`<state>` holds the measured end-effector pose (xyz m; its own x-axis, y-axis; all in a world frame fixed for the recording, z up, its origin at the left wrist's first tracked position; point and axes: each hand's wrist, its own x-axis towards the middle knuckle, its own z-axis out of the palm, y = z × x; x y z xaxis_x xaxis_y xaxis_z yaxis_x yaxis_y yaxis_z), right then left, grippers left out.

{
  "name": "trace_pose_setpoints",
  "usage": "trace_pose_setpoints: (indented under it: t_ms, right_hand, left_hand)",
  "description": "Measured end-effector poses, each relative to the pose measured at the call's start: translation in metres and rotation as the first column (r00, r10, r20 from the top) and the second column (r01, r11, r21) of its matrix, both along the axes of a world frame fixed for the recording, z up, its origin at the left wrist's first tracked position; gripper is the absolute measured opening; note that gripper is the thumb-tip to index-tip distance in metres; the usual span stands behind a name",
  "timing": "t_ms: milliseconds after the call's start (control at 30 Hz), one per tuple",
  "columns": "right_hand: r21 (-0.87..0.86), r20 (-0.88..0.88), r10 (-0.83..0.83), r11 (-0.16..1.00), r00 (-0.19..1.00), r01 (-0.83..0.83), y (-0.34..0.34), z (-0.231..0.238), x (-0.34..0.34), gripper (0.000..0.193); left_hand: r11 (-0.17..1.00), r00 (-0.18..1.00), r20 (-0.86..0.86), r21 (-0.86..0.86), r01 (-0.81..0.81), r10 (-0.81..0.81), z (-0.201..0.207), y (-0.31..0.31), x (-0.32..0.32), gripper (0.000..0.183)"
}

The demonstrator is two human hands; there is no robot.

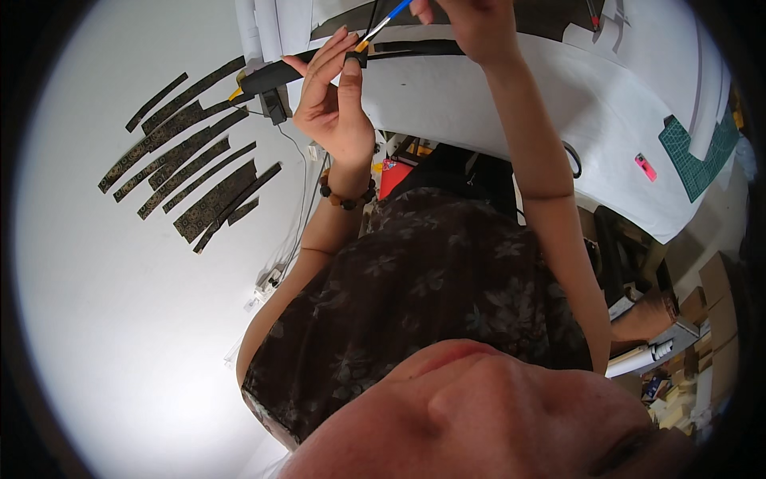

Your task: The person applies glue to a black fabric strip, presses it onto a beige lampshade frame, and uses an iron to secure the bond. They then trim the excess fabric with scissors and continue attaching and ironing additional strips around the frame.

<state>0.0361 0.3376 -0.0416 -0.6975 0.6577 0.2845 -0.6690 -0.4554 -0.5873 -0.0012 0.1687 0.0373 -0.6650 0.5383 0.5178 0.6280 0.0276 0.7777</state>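
Observation:
Between the thumb and fingers of my left hand is a small black strip, its end folded over the thumb tip. A paintbrush with a blue handle, silver ferrule and tan bristles slants down to it, bristles touching or very close to the strip. My right hand is at the top edge, closed around the brush's upper end, which the frame partly cuts off. Behind my hands, long black strips lie along the white table.
Patterned dark strips hang on the white wall at left. A black box with a cable is beside the table's left end. A pink phone and green cutting mat lie at right, near white paper rolls. Cardboard boxes stand lower right.

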Motion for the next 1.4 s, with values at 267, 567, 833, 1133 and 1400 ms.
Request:
trace_pose_setpoints:
  t_ms: [267,567,833,1133,1400]
  right_hand:
    - [0.067,-0.013,-0.045,0.997,0.999,0.046,0.003,-0.006,-0.002,0.012]
    - [-0.179,0.088,-0.206,0.959,0.975,0.218,-0.003,0.01,0.021,0.021]
    - [-0.129,0.216,-0.138,0.977,0.967,0.168,-0.063,-0.007,0.022,0.021]
    - [-0.279,0.111,-0.003,0.96,0.994,0.033,-0.072,0.014,0.027,0.015]
    - [0.021,0.28,-0.139,0.99,0.95,0.139,-0.085,0.025,0.022,0.023]
  left_hand:
    - [1.0,1.0,0.004,-0.009,-0.002,0.002,0.002,0.001,0.001,0.016]
    - [0.995,0.995,-0.052,-0.045,0.086,-0.088,0.005,-0.004,-0.001,0.026]
    - [0.963,0.925,-0.357,-0.269,0.034,-0.132,-0.003,-0.01,-0.004,0.044]
    - [0.957,0.924,-0.323,-0.265,0.118,-0.204,-0.001,-0.014,-0.001,0.072]
    - [0.963,0.929,-0.313,-0.24,0.121,-0.195,-0.01,-0.016,-0.001,0.071]
